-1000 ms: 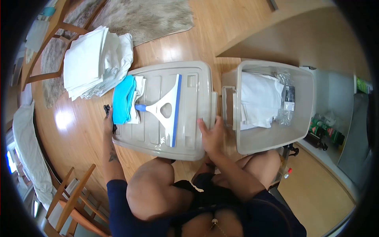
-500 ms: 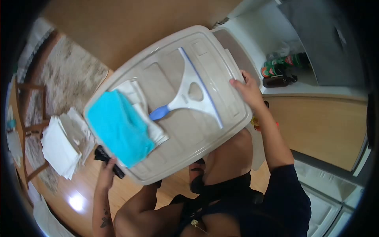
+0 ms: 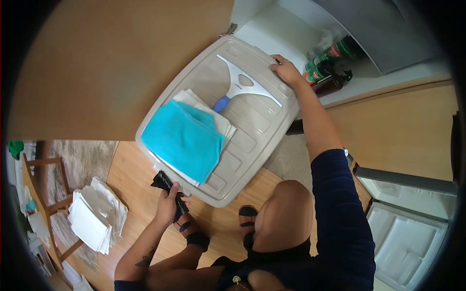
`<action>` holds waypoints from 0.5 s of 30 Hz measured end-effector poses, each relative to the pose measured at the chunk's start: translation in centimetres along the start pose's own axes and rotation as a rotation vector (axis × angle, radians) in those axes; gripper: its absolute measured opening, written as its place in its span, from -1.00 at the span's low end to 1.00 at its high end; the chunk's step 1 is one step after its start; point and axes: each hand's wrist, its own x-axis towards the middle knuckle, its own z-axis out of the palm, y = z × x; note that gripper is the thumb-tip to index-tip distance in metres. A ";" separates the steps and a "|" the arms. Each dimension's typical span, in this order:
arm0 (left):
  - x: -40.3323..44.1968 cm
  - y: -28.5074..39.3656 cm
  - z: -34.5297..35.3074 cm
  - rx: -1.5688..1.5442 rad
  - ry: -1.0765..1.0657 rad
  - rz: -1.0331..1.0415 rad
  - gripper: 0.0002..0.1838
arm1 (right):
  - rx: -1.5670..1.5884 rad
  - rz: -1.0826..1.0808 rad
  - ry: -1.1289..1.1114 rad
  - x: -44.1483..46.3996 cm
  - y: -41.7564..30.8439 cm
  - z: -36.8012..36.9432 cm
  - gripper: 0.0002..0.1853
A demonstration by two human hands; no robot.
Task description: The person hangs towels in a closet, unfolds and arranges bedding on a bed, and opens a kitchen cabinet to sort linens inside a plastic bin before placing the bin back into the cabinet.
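A beige plastic storage box (image 3: 252,145) with its lid on is tilted in front of me. My right hand (image 3: 289,72) grips its far right edge, fingers curled over the rim. At the near left end, my left hand (image 3: 170,202) is closed around a crumpled black plastic roll (image 3: 164,181), close against the box; whether it also bears the box is hidden. Folded turquoise cloths (image 3: 184,138) lie on the lid over whitish folded cloths (image 3: 225,127). Beside them rests a white squeegee (image 3: 242,87) with a blue handle, partly against the cloths.
An open cabinet (image 3: 262,29) holds green spray cans (image 3: 340,51) and a dark brown bottle (image 3: 330,85). A wooden door panel (image 3: 111,72) stands at left. White folded cloths (image 3: 92,218) lie by a wooden chair (image 3: 46,208). An open fridge (image 3: 407,237) is at lower right.
The box has moved away from me toward the cabinet and turned, carried by both hands. My right arm now reaches farther out. The cloths and squeegee remain on the lid.
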 end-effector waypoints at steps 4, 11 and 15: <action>0.2 0.1 -0.2 -0.045 -0.004 0.011 -0.59 | 0.035 0.039 -0.151 -0.1 0.4 -1.4 -0.43; -0.1 3.8 -2.4 0.269 -0.163 -0.066 -0.71 | 0.446 0.372 -0.448 -0.6 2.8 -2.6 -0.31; 2.2 2.3 -4.6 0.280 -0.143 -0.034 -0.71 | 0.496 0.360 -0.445 -1.4 1.9 -2.6 -0.35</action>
